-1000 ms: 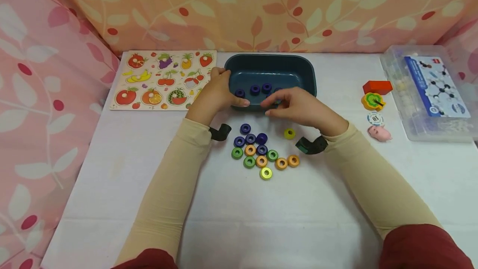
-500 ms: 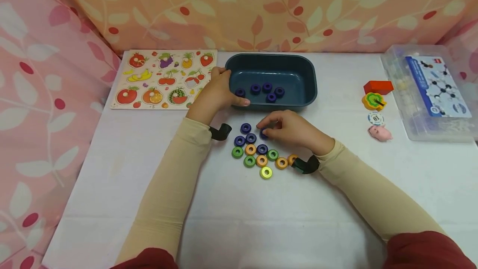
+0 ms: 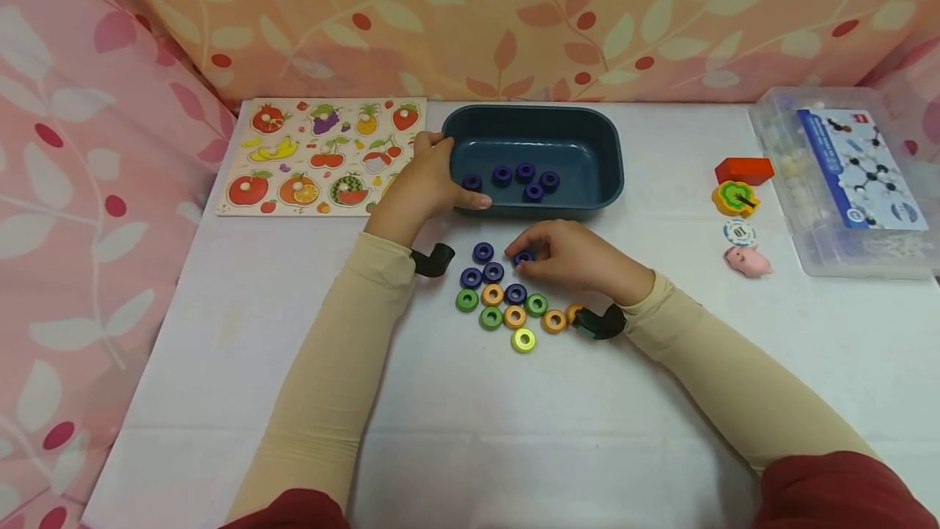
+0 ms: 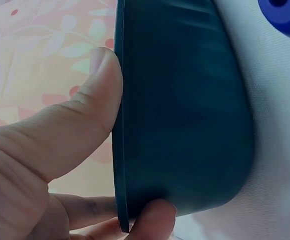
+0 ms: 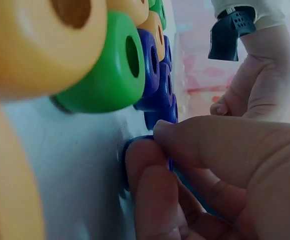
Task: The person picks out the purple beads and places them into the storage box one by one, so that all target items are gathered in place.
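My left hand grips the left end of a dark teal plastic tub. In the left wrist view the thumb rests on the tub's rim and the fingers curl round its corner. Several purple ring beads lie inside. In front of the tub, my right hand pinches a purple ring bead between thumb and fingers, close over the white cloth. Its fingers largely cover that bead in the right wrist view. Beside it lie loose purple beads, green beads, orange beads and a yellow bead.
A wooden fruit puzzle board lies left of the tub. To the right stand a red block, a tree-shaped toy, a round white token and a pink pig. Beyond them is a clear plastic case.
My right hand has come back from over the tub to the loose beads and taken hold of a purple one. It now hides the second yellow bead. The left hand stays on the tub.
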Available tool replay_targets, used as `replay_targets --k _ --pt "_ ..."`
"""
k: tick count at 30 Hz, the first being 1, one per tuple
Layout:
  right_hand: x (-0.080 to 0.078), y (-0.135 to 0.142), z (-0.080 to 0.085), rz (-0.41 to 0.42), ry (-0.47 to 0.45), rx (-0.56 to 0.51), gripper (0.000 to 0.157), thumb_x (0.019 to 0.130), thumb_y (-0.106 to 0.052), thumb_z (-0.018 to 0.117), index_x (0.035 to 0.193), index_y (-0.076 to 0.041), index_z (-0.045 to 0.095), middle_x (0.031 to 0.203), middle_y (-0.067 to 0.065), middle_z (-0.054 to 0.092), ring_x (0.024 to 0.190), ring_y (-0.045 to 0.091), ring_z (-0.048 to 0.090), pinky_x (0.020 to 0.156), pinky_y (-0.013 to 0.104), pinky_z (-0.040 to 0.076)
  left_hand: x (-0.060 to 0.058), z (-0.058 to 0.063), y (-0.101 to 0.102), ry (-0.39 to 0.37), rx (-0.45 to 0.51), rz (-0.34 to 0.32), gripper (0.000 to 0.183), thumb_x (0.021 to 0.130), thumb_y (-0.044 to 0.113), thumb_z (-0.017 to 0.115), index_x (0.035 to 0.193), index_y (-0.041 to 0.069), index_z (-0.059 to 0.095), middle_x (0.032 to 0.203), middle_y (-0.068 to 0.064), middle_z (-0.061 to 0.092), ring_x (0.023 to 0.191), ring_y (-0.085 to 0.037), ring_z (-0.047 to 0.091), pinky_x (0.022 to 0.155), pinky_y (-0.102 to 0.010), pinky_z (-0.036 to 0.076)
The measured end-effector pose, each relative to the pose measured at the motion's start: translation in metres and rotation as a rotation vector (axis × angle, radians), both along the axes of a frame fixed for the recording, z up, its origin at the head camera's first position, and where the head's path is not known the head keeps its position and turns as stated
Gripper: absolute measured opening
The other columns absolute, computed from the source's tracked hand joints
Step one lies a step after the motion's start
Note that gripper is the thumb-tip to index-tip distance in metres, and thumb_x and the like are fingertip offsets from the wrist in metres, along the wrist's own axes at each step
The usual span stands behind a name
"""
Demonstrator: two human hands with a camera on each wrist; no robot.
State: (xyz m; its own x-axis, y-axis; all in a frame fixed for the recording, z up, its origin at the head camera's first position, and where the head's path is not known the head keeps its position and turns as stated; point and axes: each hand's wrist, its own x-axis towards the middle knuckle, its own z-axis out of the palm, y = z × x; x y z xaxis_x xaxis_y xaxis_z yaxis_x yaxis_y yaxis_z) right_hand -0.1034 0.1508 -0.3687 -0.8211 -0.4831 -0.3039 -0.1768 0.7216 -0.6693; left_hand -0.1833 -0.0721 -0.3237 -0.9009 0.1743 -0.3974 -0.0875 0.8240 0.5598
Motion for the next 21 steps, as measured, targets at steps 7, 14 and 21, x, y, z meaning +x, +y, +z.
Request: replay_targets --k 7,14,21 --pt "-0.009 0.006 0.028 -0.040 0.010 -0.067 0.028 0.087 -0.021 0.077 0.115 -0.021 0.075 0.084 0.001 0.069 0.062 0.018 0.054 0.057 0.028 0.043 -0.001 0.000 -0.001 0.018 -0.007 -0.014 0.116 0.074 0.045 0.088 0.161 0.010 0.020 0.163 -0.008 0.011 0.139 -0.033 0.039 0.117 -0.050 0.034" --pt "-0.055 0.003 0.042 -0.190 0.038 -0.099 0.032 0.090 -0.028 0.075 0.121 -0.019 0.073 0.091 0.008 0.075 0.074 0.023 0.065 0.065 0.029 0.046 -0.002 0.000 -0.001 0.004 -0.022 -0.016 0.116 0.076 0.046 0.086 0.161 0.009 0.017 0.163 -0.009 0.009 0.141 -0.033 0.036 0.118 -0.049 0.033" --pt "-0.087 -0.009 0.019 -0.096 0.085 -0.016 0.031 0.092 -0.024 0.073 0.122 -0.015 0.073 0.120 0.005 0.070 0.091 0.020 0.057 0.079 0.033 0.046 0.000 0.000 0.000 0.007 -0.024 -0.033 0.114 0.077 0.045 0.085 0.161 0.007 0.017 0.163 -0.010 0.008 0.141 -0.033 0.038 0.118 -0.047 0.034"
